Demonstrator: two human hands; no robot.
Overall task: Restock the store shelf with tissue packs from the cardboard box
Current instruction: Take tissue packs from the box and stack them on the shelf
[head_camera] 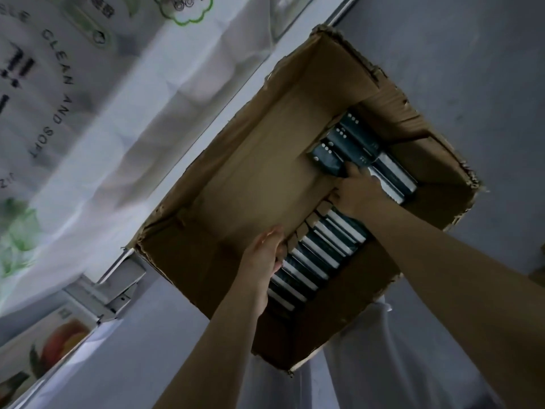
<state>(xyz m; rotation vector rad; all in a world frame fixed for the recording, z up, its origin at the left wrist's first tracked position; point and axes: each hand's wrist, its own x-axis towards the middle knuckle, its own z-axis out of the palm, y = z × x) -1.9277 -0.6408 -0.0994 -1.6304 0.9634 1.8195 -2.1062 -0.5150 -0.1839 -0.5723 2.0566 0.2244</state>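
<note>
An open cardboard box (pixel 253 172) stands on the grey floor, its flaps spread wide. Inside, a row of dark blue and silver tissue packs (pixel 318 249) stands on edge along the near side. At the far end lie dark blue packs (pixel 339 149) with white dots. My right hand (pixel 358 190) reaches into the box and grips the end of that far bundle. My left hand (pixel 262 261) is at the near end of the row, its fingers curled over the tops of the packs. The fingertips of both hands are partly hidden among the packs.
The store shelf (pixel 124 278) runs along the left, with white metal edging. Large white tissue bundles (pixel 88 98) printed "CLEAN AND SOFT" sit on it. A package showing fruit (pixel 59 343) lies on the lower left. Grey floor (pixel 472 69) lies to the right of the box.
</note>
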